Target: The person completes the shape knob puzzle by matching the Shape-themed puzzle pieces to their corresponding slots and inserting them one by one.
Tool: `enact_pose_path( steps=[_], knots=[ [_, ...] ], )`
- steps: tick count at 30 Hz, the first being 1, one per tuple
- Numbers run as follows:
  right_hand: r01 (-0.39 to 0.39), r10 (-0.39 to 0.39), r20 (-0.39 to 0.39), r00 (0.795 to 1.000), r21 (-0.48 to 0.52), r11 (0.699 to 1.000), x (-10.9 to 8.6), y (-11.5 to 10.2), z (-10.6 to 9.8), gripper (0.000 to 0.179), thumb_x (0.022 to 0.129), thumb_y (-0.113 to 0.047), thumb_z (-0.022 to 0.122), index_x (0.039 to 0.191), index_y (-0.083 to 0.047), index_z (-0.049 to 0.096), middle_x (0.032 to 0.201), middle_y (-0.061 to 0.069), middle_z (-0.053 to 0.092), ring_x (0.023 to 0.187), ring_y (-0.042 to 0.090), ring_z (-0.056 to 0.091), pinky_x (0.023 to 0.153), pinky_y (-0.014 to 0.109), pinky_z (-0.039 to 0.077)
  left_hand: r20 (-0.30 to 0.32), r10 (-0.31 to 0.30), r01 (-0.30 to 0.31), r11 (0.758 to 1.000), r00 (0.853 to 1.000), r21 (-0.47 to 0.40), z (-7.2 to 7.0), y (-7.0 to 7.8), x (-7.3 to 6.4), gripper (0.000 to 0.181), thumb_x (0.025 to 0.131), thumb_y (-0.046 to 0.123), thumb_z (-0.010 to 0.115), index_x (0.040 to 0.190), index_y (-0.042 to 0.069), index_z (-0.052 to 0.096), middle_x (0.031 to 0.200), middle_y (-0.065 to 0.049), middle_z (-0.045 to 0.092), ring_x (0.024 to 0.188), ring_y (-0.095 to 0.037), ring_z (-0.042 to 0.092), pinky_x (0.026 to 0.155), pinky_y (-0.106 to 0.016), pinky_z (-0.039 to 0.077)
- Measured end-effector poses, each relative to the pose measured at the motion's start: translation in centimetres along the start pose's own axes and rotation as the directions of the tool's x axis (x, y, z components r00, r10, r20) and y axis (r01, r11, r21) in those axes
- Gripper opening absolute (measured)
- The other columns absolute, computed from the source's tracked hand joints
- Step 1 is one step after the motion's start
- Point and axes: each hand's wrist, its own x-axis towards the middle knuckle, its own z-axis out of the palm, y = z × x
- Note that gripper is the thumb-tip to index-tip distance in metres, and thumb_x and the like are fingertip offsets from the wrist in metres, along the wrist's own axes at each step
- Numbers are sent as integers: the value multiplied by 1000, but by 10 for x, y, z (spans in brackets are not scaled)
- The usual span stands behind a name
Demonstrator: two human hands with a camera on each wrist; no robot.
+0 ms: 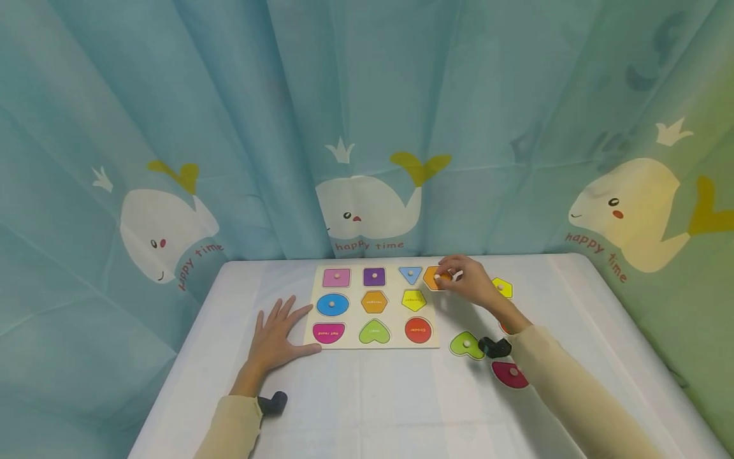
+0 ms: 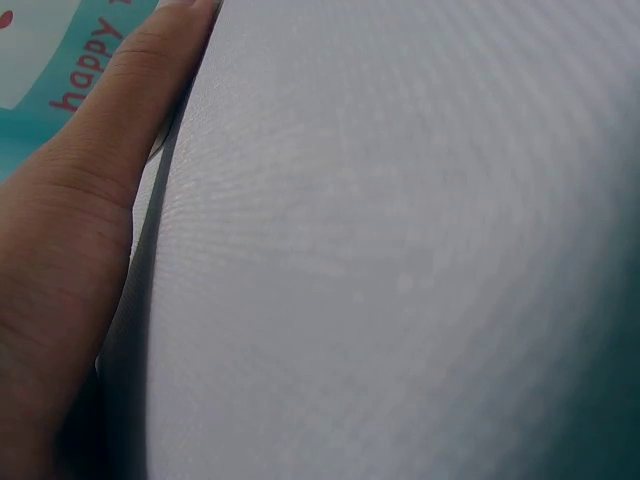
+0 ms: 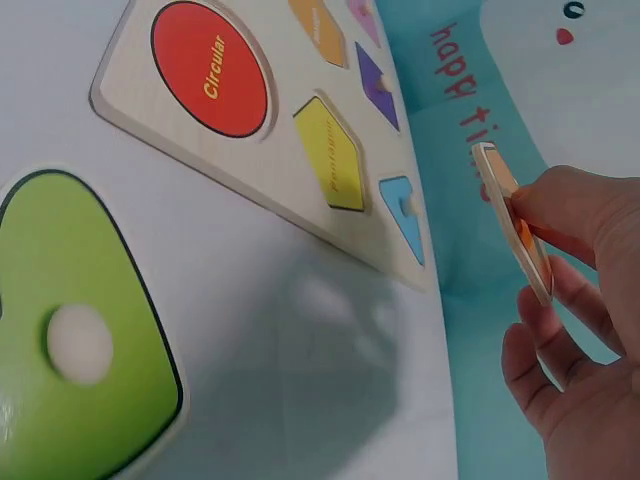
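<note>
My right hand (image 1: 467, 281) pinches an orange hexagon puzzle piece (image 1: 432, 278) above the table, by the far right corner of the puzzle board (image 1: 395, 343). In the right wrist view the hexagon piece (image 3: 515, 220) is tilted nearly edge-on between thumb and fingers. My left hand (image 1: 275, 338) lies with spread fingers at the board's left edge. Pink square (image 1: 344, 278), purple square (image 1: 374, 276), light blue triangle (image 1: 410, 274) and blue oval (image 1: 332, 305) pieces with knobs sit in the board. Printed knobless slots show a hexagon (image 1: 374, 302), pentagon, half round, heart and circle.
Right of the board lie a green heart piece (image 1: 463, 344), a dark red half-round piece (image 1: 510, 376) and a yellow piece (image 1: 503, 288). A red piece (image 1: 504, 327) is mostly hidden by the right forearm. A blue whale-print curtain (image 1: 487, 210) hangs behind the table.
</note>
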Motion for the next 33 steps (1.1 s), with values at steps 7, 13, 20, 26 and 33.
enact_pose_path(
  steps=[7,13,20,26,33],
  knots=[
    [-7,6,17,1000,21,1000,10,-10,17,9,87,-12,80,93,-6,79,119,18,68,97,32,63,80,44,59,22,-16,16,1000,1000,8,1,-1,0,97,70,71,78,153,27,50,167,-15,29,155,-45,15,116,-76,3],
    [-25,24,20,999,52,998,16,-19,31,9,87,-13,81,93,-6,78,118,17,68,95,31,63,77,36,56,30,-24,23,1000,999,13,4,-2,1,99,70,73,77,154,28,49,168,-13,28,155,-44,14,117,-76,2],
    [-115,110,61,992,77,990,23,-28,49,10,89,-17,80,94,-9,78,122,13,65,99,29,61,81,36,59,29,-24,23,1000,999,16,3,-1,2,98,70,73,77,153,28,50,167,-14,29,155,-44,14,116,-76,3],
    [-149,141,71,987,117,982,26,-35,65,11,90,-18,79,96,-8,77,123,13,64,102,30,61,83,34,60,15,-15,15,1000,1000,13,2,-1,1,98,70,73,77,152,28,51,167,-15,30,154,-45,16,116,-77,4],
    [-137,127,77,989,145,980,29,-39,86,8,89,-17,80,92,-10,78,120,11,65,100,28,60,86,37,58,24,-20,19,1000,1000,18,3,-2,1,97,70,73,77,153,30,50,168,-13,28,155,-43,14,117,-76,3]
  ],
)
